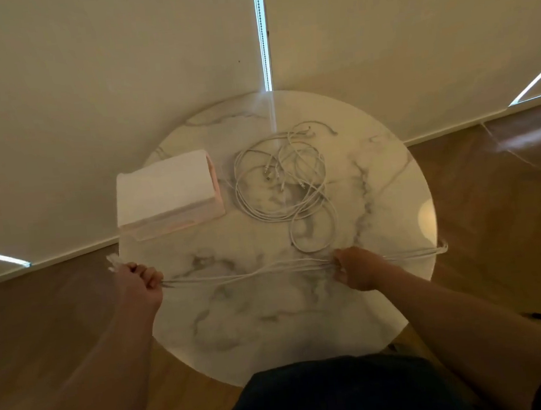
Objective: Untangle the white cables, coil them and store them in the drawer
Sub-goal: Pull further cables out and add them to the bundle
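Across the near half of the worktop (274,323), several white cables (249,274) stretch between two curled fists: left hand (140,288) at nine o'clock, right hand (359,270) at three, each gripping them. Loose cable loops (285,187) lie at one o'clock, beside the white drawer box (165,191) at eleven.

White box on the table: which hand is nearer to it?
Left. The left hand grips the stretched cables just in front of the white box; the right hand holds them farther right, below the loose cable pile.
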Tool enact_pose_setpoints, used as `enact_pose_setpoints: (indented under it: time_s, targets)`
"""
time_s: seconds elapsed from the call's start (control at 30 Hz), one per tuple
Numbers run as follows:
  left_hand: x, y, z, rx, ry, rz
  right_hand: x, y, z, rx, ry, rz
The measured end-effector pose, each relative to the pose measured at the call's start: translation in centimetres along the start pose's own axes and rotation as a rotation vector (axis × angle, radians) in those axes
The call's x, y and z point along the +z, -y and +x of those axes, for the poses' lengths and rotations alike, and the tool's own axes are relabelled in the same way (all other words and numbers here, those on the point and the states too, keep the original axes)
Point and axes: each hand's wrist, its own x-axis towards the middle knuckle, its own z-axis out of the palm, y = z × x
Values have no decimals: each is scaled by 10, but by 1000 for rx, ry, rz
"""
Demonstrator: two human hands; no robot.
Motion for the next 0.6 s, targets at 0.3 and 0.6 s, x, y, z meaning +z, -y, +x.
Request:
enact_pose_setpoints:
  time_s: [0.3, 0.6]
  targets:
    - [-7, 17, 41, -81, 145, 317, 34, 43, -7, -97, 126, -253]
    - [29, 21, 31, 21, 282, 540, 9, 43, 8, -52, 70, -138]
